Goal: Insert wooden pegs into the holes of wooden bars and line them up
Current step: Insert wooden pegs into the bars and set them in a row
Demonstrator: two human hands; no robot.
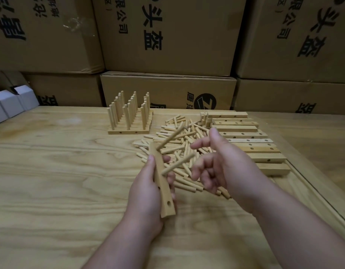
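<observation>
Left hand (148, 193) grips bar (162, 183), two pegs (170, 137) seated; right hand (222, 164) at 3 o'clock, fingers loosely spread, tips blurred.

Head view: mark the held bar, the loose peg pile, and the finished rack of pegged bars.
held bar (166, 199), head view, lower face of the bar near its open hole.
loose peg pile (179, 133), head view, middle of the heap.
finished rack (129, 131), head view, front bar's side face.

Stacked cardboard boxes (167, 35) (printed black), white cartons (10, 103) left.
</observation>
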